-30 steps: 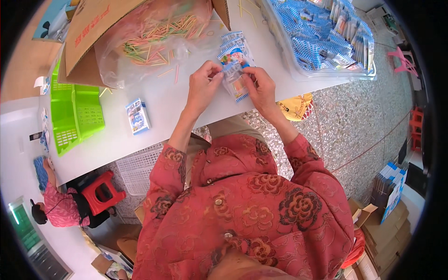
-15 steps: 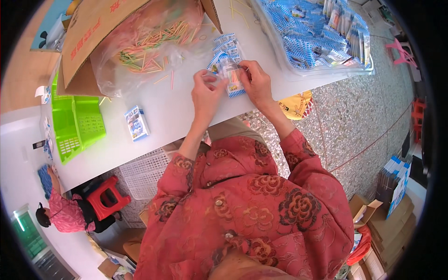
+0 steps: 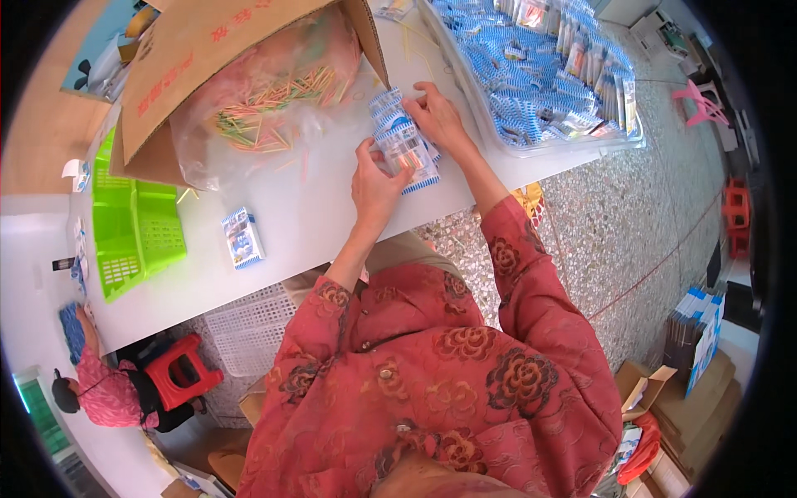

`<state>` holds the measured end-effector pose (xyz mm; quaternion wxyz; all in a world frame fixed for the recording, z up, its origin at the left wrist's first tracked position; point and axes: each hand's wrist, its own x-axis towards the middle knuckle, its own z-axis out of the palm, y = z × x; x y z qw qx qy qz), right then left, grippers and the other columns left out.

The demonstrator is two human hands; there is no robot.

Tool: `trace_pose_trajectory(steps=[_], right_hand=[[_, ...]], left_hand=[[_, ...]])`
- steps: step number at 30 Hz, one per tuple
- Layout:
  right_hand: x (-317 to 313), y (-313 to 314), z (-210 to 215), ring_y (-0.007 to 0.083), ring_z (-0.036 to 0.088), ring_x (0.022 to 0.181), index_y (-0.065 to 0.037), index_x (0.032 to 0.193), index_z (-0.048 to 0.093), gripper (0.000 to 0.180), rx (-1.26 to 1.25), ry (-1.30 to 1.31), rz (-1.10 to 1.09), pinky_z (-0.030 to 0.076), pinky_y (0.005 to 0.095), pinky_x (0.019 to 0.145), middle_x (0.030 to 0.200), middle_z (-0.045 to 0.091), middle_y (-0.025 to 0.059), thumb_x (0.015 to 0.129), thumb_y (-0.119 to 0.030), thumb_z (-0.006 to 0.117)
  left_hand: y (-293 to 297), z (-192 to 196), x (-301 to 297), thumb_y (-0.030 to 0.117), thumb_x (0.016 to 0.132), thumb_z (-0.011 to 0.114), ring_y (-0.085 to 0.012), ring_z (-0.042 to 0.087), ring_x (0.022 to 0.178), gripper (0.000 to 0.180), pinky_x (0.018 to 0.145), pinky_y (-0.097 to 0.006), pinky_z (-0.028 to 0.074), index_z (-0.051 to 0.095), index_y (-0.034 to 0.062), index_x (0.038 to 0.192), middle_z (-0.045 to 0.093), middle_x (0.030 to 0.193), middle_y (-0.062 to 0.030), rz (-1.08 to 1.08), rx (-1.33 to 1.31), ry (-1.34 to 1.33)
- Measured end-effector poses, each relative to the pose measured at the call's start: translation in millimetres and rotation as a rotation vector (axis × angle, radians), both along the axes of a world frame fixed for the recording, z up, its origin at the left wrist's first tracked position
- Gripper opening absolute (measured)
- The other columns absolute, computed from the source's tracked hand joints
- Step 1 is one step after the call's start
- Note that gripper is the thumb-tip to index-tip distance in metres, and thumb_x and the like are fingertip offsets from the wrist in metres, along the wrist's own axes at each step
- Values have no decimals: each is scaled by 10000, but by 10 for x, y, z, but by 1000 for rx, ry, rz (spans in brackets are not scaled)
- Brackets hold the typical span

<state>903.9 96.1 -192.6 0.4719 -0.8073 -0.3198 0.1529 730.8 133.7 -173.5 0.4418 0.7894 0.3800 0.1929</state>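
Worker: A person in a red, flower-patterned shirt sits at a white table, both bare hands at a small group of packets.
Packet at hand: A clear-fronted, blue-and-white packet lies on the table between the hands, overlapping a fanned row of similar packets.
Left hand: The left hand is partly open, thumb and forefinger apart, at the packet's lower left, thumb over its face; whether it grips cannot be told.
Right hand: The right hand is half open at the row's upper right, forefinger extended, with nothing seen in its grasp.
Tub: To the right, a clear plastic tub brims with blue-and-white packets.
Box: At upper left, a cardboard box holds a clear bag of thin pastel sticks.
Table's left: A lone packet lies near a lime-green basket.
Background: A co-worker in pink is beside a red stool.
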Motion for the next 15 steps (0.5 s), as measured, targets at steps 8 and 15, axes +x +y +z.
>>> trace_pose_trajectory(steps=[8, 15], right_hand=[[17, 67, -52, 259, 656, 816, -79, 889, 688, 202, 101, 2, 27, 496, 346, 718, 893, 670, 110, 779, -247, 668], [-2, 13, -175, 100, 559, 697, -35, 911, 632, 120, 479, 121, 68, 459, 247, 652, 824, 614, 47, 838, -130, 625]], left_hand=[[52, -86, 17, 271, 619, 799, -196, 626, 688, 772, 644, -340, 490, 419, 29, 1246, 633, 946, -78, -6, -2, -19], [28, -119, 27, 227, 621, 807, -154, 600, 661, 756, 626, -299, 492, 434, 5, 1241, 644, 926, -84, -32, 15, -81]])
